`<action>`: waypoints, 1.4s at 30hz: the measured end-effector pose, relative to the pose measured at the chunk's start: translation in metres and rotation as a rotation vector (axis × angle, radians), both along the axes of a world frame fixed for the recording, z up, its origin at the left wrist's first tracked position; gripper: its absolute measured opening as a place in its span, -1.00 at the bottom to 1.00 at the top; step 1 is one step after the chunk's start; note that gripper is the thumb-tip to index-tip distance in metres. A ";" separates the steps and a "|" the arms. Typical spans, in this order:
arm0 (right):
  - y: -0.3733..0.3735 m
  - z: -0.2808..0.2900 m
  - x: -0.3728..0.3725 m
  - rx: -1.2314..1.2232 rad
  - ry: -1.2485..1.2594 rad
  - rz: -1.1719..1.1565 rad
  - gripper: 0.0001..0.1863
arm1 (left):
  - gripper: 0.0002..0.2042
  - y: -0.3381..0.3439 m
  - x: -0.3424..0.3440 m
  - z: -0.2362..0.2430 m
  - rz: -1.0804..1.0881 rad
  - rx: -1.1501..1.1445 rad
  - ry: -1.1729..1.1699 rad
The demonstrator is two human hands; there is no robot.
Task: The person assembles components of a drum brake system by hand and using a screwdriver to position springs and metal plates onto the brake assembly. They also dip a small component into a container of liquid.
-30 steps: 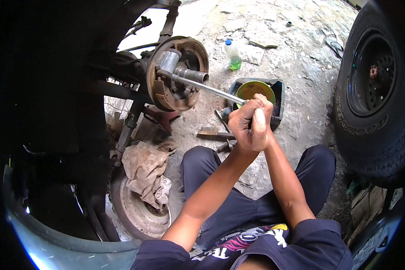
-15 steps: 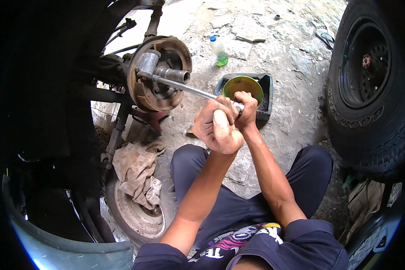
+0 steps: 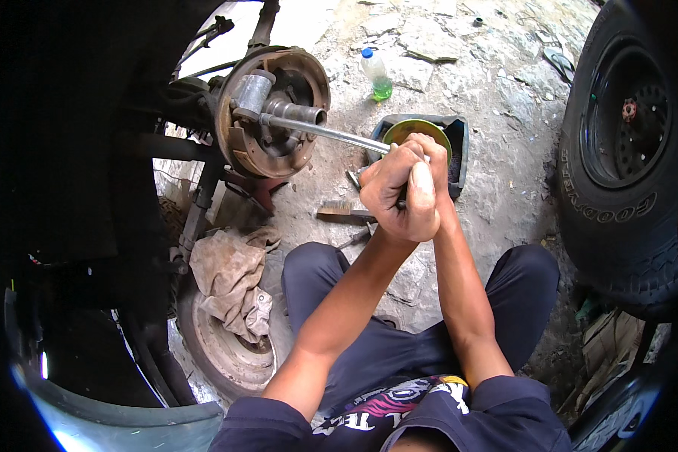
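Steel bar (image 3: 331, 134) | near end inside left hand (image 3: 401, 194) and right hand (image 3: 434, 151), both closed around it, right partly hidden | axis: forward-left of hands to silver cylinder (image 3: 254, 92) | left hand nearer cylinder

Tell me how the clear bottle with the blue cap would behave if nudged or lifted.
The bottle would probably feel light, since the green liquid fills only its lower part. It may tip if pushed, being tall and narrow on uneven ground. With its cap on, it likely wouldn't spill much.
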State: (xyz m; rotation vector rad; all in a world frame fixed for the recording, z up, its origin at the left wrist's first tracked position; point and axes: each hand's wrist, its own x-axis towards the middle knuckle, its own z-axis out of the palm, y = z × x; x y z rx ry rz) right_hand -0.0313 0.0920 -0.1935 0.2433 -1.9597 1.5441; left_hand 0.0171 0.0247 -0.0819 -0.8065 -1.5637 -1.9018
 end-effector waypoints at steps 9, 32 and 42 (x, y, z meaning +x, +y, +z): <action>0.003 0.056 0.038 0.003 0.021 0.049 -0.85 | -0.72 -0.030 0.022 0.030 -0.284 0.371 0.001; 0.021 0.054 0.096 0.701 0.346 0.153 -0.72 | -0.62 -0.122 -0.034 -0.083 -0.249 0.997 -1.130; 0.028 0.028 0.066 1.001 0.270 0.133 -0.44 | -0.53 -0.125 -0.082 -0.058 -0.491 0.838 -0.824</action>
